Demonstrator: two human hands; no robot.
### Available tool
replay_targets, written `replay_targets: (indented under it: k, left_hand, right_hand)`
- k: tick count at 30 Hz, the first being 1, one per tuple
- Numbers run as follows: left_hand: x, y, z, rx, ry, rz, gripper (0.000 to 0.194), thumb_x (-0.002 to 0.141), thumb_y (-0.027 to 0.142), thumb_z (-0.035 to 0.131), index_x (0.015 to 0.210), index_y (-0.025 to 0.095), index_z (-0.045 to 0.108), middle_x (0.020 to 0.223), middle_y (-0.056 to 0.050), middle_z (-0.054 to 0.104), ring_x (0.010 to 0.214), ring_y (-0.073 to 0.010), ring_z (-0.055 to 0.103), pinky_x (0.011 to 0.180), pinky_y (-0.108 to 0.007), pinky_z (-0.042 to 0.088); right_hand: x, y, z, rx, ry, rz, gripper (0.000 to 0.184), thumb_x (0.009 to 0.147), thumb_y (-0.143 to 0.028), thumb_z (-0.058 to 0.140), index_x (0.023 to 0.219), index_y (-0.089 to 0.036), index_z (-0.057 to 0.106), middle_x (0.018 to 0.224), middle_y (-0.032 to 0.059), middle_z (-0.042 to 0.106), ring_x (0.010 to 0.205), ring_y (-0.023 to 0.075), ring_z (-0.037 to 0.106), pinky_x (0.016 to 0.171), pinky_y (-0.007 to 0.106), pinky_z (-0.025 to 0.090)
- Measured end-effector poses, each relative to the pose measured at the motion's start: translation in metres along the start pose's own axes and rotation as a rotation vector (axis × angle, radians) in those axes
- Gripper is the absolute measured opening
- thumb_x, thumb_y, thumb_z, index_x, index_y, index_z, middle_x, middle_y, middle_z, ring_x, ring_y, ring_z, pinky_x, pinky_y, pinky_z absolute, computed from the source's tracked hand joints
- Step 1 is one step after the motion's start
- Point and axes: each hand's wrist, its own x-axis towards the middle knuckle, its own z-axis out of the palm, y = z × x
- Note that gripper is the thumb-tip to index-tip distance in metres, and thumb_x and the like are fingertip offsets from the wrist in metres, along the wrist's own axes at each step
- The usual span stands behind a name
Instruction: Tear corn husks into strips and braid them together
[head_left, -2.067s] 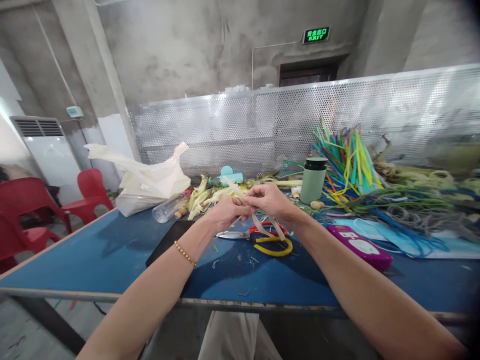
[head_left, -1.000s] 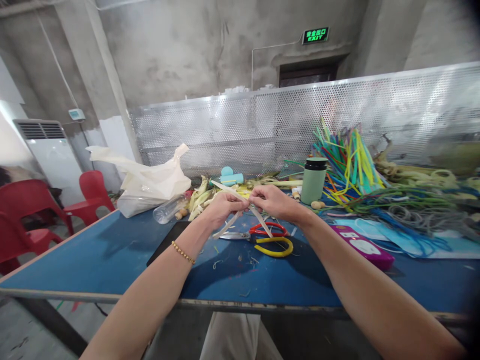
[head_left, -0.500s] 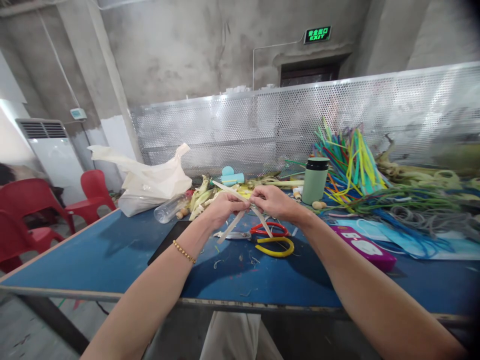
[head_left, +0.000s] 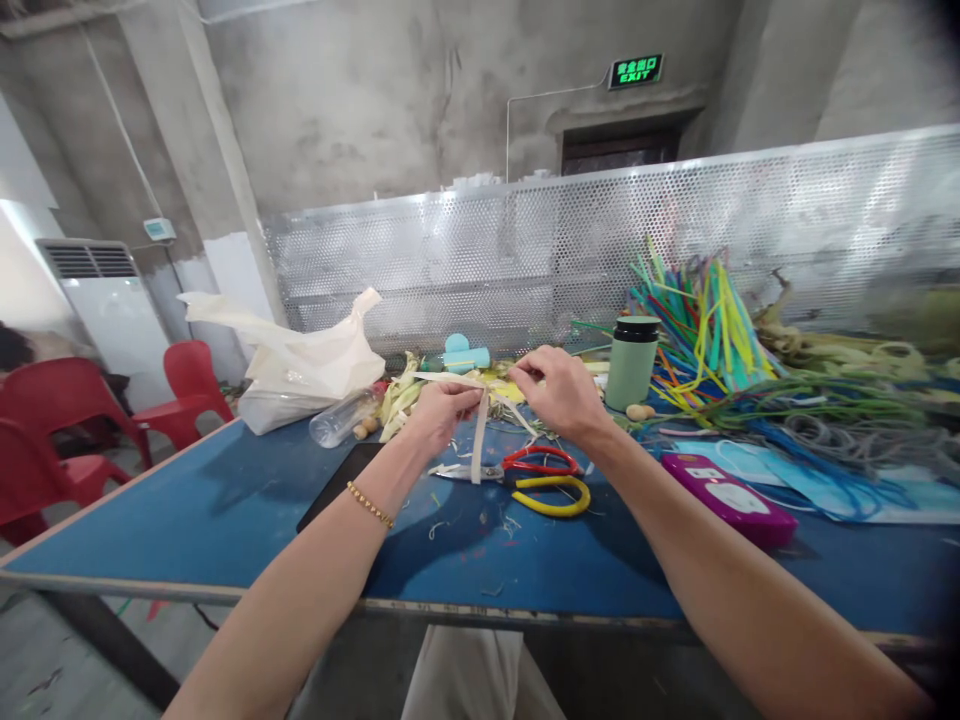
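Note:
Pale flat strips [head_left: 478, 440], folded or crossed over one another, are pinched between the thumb and fingers of my left hand [head_left: 442, 408]. One end hangs down, one points left and another slants to the right. My right hand [head_left: 559, 392] is lifted just to the right of the strips, its fingers bent and loosely apart, with nothing visible in them. Below the hands lies a pair of scissors [head_left: 551, 460] with one red and one yellow handle; the hanging strip crosses in front of its blades.
A white plastic bag [head_left: 311, 365] and a clear bottle [head_left: 345, 418] stand left. Behind are corn husks [head_left: 401, 400]. To the right are a green tumbler [head_left: 631, 365], a bundle of coloured strips [head_left: 720, 320] and a purple box [head_left: 727, 500]. A dark tablet-like slab [head_left: 337, 490] lies left.
My right hand has let go of the strips and moved up and to the right. The strips have turned in my left hand, and one end now hangs nearly straight down.

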Motion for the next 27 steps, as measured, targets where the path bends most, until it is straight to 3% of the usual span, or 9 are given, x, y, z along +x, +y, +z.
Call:
replay_targets:
  k: [4,7,12,18,22,27]
  left_hand:
    - [0.000,-0.001,0.002,-0.074,0.055,0.029,0.014,0.056,0.014,0.077,0.068,0.009,0.071,0.062,-0.004,0.064,0.054,-0.0073,0.048,0.055,-0.024,0.033]
    - [-0.001,-0.003,0.004,-0.117,0.061,0.023,0.018,0.055,0.016,0.079,0.070,0.009,0.072,0.064,-0.004,0.066,0.056,-0.0084,0.050,0.055,-0.024,0.033]
    - [-0.004,-0.005,0.009,-0.157,0.025,0.024,0.017,0.056,0.018,0.080,0.067,0.011,0.070,0.062,-0.003,0.064,0.057,-0.0086,0.050,0.055,-0.024,0.032]
    - [-0.005,-0.005,0.010,-0.128,-0.083,-0.005,0.018,0.059,0.021,0.079,0.066,0.009,0.068,0.061,-0.003,0.062,0.055,-0.0092,0.050,0.057,-0.026,0.035]
    - [-0.004,-0.006,0.006,-0.066,-0.113,-0.026,0.021,0.062,0.024,0.079,0.066,0.007,0.067,0.057,-0.002,0.057,0.050,-0.0067,0.045,0.052,-0.024,0.030]
    - [-0.002,-0.010,0.001,-0.072,-0.208,-0.116,0.021,0.063,0.023,0.078,0.068,0.006,0.066,0.059,-0.003,0.058,0.050,-0.0079,0.048,0.051,-0.024,0.031]
  right_hand:
    - [-0.005,-0.011,0.006,0.246,-0.155,0.121,0.031,0.084,-0.034,0.054,0.060,-0.017,0.062,0.055,0.0028,0.059,0.054,0.0139,0.054,0.052,0.026,0.037]
    - [-0.011,-0.016,0.017,0.487,-0.306,0.331,0.029,0.081,-0.042,0.059,0.068,-0.017,0.065,0.045,-0.0003,0.055,0.038,0.0124,0.050,0.038,0.024,0.035]
    - [-0.015,-0.018,0.025,0.740,-0.312,0.565,0.019,0.076,-0.034,0.066,0.068,-0.017,0.061,0.042,-0.0005,0.056,0.035,0.0125,0.053,0.032,0.021,0.040]
    - [-0.014,-0.016,0.022,0.779,-0.353,0.544,0.013,0.079,-0.023,0.059,0.068,-0.018,0.052,0.044,0.0006,0.060,0.035,0.0135,0.055,0.032,0.022,0.044]
    - [-0.014,-0.014,0.024,0.739,-0.359,0.483,0.012,0.078,-0.016,0.057,0.070,-0.019,0.048,0.049,-0.0011,0.062,0.039,0.0133,0.058,0.033,0.021,0.046]
    - [-0.015,-0.010,0.027,0.677,-0.383,0.429,0.012,0.078,-0.015,0.055,0.069,-0.018,0.049,0.048,-0.0027,0.060,0.040,0.0119,0.058,0.034,0.019,0.045]
